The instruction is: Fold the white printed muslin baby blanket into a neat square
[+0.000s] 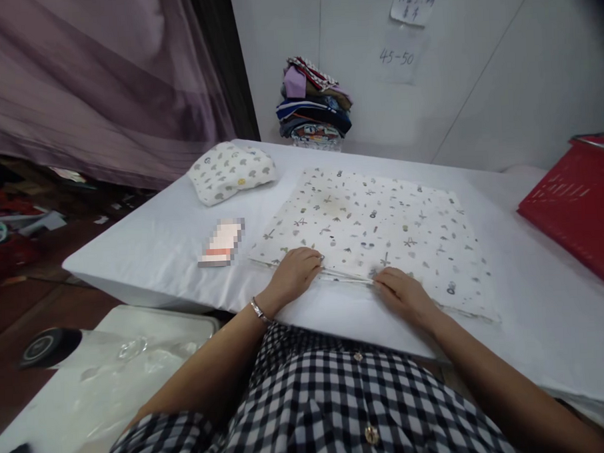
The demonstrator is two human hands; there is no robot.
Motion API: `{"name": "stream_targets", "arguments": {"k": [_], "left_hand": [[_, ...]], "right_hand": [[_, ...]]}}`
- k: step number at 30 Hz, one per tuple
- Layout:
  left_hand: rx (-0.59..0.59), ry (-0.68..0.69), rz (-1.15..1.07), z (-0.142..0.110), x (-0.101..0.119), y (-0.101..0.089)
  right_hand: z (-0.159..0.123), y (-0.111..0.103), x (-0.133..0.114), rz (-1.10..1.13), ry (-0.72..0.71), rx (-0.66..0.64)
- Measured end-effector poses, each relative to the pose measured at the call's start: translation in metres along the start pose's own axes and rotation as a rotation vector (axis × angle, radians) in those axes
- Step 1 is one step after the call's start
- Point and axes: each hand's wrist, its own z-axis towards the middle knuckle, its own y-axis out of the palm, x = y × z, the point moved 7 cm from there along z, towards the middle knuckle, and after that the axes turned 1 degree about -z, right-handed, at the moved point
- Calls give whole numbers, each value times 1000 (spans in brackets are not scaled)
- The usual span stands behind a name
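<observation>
A white cloth [376,216] printed with small grey and brown figures lies spread on the white-covered table [527,337] in front of me. My left hand [298,270] is closed on its near edge, left of the middle. A short way to the right, my right hand [399,292] pinches the same edge, with the fabric drawn slightly up between the two. Layers show along this edge, so the cloth looks doubled. A faint yellowish patch shows on its upper left part.
A bunched patterned cloth [232,171] lies at the table's far left. A pixelated phone-like rectangle [221,243] is nearer me. Folded clothes [314,102] are stacked by the wall. A red basket [579,208] stands right; a white surface with clear plastic [118,368] is lower left.
</observation>
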Motion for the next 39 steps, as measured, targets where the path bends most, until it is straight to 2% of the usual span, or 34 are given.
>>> {"name": "stream_targets", "arguments": {"k": [5,12,19,22,24,30,33,39], "left_hand": [[-21,89,10,-5,9,1],[-25,43,171,0,6,-1],[122,6,244,6,-11,-13],[65,-17,258,2,-21,-8],[31,-30,248,-4,-26,-6],[76,-100,57,-14,-35,-11],[29,-137,-34,-11,-39,-13],[-48,-109,-185,-8,-41,-13]], "right_hand": [[5,-5,3,34,46,25],[4,-2,7,-8,52,59],[2,-23,-4,-170,-89,322],[2,-8,-7,-250,-180,207],[1,2,-5,-225,-188,121],[3,3,11,52,64,68],[6,3,19,139,155,52],[7,2,9,189,102,-61]]}}
